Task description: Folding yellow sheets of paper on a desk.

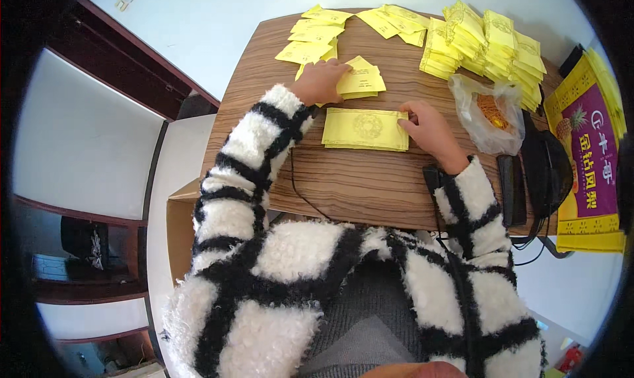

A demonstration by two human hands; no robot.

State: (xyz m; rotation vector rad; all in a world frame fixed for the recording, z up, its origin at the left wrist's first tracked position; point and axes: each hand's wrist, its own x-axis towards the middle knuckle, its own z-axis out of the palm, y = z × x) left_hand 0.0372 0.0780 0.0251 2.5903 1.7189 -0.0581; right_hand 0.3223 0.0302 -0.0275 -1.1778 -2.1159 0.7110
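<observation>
The wooden table (370, 180) carried yellow paper throughout. At two o'clock rose the big stack of folded sheets (485, 44); at twelve lay loose folded pieces (317, 34). Centrally lay the flat yellow sheet (365, 128), the right hand (429, 128) pinching its right edge. The left hand (321, 81) lay spread on a small pile (362, 81). A square, firmly creased fold probably served best.

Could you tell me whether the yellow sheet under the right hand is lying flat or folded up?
Flat: the yellow sheet lies spread on the wooden table, its printed face showing, with the right hand touching its right edge.
</observation>
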